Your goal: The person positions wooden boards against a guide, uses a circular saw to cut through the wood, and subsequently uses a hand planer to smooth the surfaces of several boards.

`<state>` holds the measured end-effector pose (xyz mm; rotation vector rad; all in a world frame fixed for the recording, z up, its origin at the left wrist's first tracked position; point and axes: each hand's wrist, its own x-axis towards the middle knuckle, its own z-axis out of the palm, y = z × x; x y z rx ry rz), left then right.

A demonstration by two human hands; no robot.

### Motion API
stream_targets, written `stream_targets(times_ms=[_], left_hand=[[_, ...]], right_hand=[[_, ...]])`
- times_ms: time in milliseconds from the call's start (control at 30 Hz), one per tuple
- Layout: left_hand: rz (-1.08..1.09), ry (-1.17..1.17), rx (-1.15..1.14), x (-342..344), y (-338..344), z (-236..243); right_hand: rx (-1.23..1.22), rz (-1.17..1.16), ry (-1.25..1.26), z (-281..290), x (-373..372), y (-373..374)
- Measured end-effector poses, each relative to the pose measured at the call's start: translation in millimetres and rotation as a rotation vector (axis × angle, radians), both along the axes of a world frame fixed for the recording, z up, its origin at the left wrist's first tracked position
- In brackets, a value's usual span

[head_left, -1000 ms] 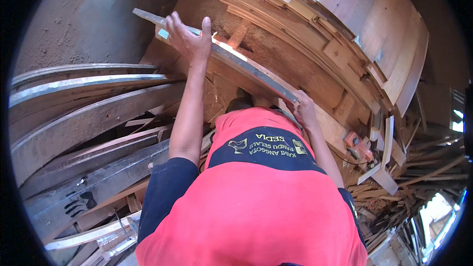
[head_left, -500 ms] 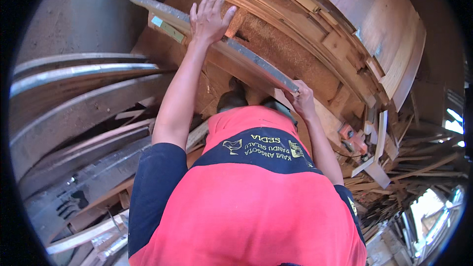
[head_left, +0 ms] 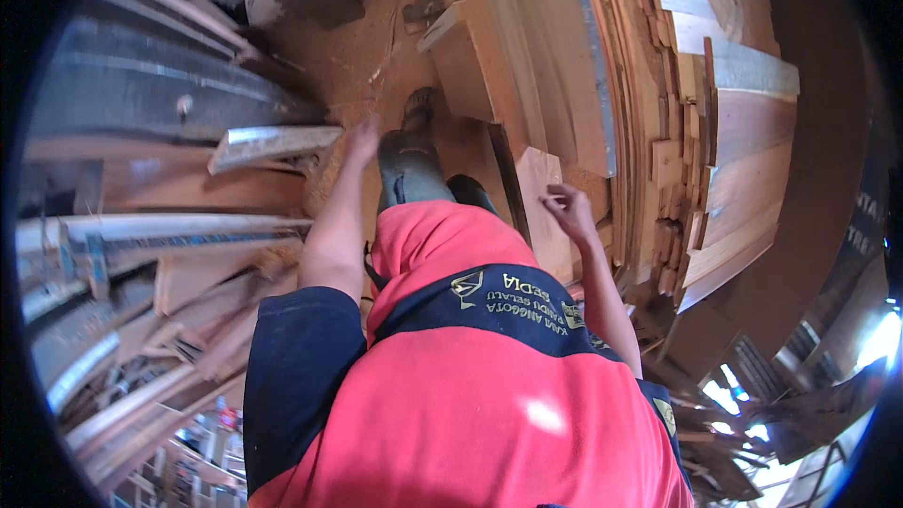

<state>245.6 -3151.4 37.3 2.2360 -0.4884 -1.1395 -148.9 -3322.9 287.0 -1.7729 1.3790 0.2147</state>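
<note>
My left hand (head_left: 361, 142) hangs beside my left leg, smeared by motion, so its fingers cannot be made out. Nothing shows in it. My right hand (head_left: 571, 213) is over a pale wooden plank (head_left: 544, 190), fingers loosely bent and apart, holding nothing. Just beyond that hand is the near end of a wide wooden board (head_left: 555, 47) with a grey edge. The board and hand look apart.
Stacked planks (head_left: 649, 113) and wide panels (head_left: 743, 150) rise at the right. At the left lie dark beams (head_left: 179, 85) and a pale-ended timber (head_left: 273, 144) close to my left hand. Sawdust covers the floor (head_left: 376, 56) ahead.
Both hands have come off the grey-edged board, which now rests at the right among the planks. My left hand has dropped toward my leg. The view has turned left.
</note>
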Motion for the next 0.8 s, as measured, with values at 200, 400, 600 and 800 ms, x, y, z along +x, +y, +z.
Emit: stream_targets(times_ms=[200, 400, 600, 800], left_hand=[[0.217, -0.059, 0.186, -71.9, 296.6, -56.9], [0.296, 0.131, 0.380, -166.5, 407.9, -17.1], [0.737, 0.343, 0.162, -237.6, 483.2, -47.1], [0.668, 0.341, 0.105, -222.2, 453.5, -29.7]], right_hand=[[0.482, 0.210, -0.344, 66.7, 132.0, 87.3], [1.593, 0.475, -1.198, 157.7, 264.1, 229.0], [1.527, 0.887, -1.246, 192.5, 320.8, 331.2], [1.346, 0.997, -1.341, 169.2, 347.8, 346.8]])
